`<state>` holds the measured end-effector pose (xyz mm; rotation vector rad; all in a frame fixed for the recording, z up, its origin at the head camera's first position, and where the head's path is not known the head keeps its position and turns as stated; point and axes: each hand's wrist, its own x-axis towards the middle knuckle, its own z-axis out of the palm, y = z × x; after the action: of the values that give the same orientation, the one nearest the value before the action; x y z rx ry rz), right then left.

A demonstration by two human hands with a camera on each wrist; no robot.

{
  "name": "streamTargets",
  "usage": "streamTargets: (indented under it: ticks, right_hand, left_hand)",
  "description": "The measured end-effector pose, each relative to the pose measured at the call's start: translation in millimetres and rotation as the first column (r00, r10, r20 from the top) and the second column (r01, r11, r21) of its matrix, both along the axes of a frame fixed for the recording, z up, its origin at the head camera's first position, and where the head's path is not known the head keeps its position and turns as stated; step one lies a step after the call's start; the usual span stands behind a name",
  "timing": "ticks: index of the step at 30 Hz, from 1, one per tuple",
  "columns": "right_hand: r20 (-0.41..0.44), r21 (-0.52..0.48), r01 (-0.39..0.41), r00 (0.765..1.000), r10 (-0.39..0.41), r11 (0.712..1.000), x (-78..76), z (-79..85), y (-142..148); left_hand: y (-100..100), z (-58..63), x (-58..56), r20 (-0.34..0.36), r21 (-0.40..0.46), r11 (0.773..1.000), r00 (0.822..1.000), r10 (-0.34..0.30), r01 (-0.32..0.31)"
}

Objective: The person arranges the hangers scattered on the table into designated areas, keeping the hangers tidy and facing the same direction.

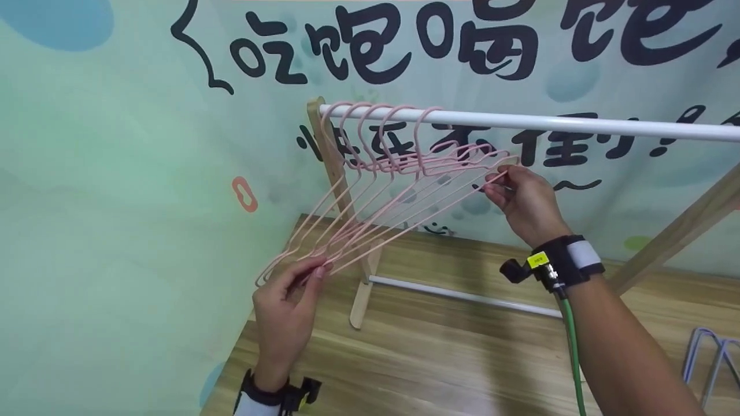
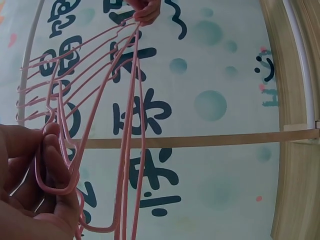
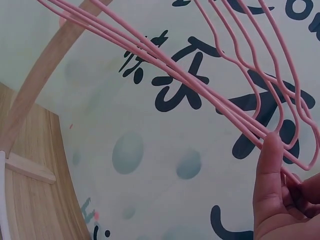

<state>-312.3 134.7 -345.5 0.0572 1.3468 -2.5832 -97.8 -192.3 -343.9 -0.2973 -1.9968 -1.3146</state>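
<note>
Several pink wire hangers (image 1: 417, 138) hang by their hooks, bunched at the left end of a white rail (image 1: 520, 122). My left hand (image 1: 289, 309) pinches the lower left corner of the nearest hanger between thumb and fingers; the left wrist view shows the rounded pink corner at the fingertips (image 2: 52, 145). At the opposite corner, my right hand (image 1: 529, 199) grips the pink wire. In the right wrist view its thumb (image 3: 270, 165) lies against the wires, with the other fingers partly hidden at the frame edge. The hangers slant between the two hands.
A wooden post (image 1: 332, 156) holds the rail's left end, and a slanted wooden leg (image 1: 676, 231) stands at right. Low down runs a white rod (image 1: 462, 296). Bluish wire hangers (image 1: 689, 358) show at the lower right. A printed backdrop (image 1: 144, 231) stands close behind and left.
</note>
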Motion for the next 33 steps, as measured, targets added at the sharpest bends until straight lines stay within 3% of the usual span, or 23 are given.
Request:
streamTargets:
  ticks: [7,27,33]
  right_hand:
    - [0.01,-0.009,-0.01,1.0,0.01,1.0,-0.6,-0.3,-1]
    - [-0.014,0.06,-0.059,0.998,0.059,0.997,0.4,-2.7,-2]
    - [-0.023,0.055,-0.074,0.997,0.075,0.996,2.9,-3.4,-1]
  left_hand:
    - [-3,-1.4,2.6,-0.015,-0.039,0.998,0.998,0.054,-0.055]
    - [-6,-7.5,11.0,-0.014,-0.041,0.997,0.998,0.066,-0.067]
    - [-5,-8.4,11.0,-0.03,-0.043,0.998,0.999,0.039,-0.04]
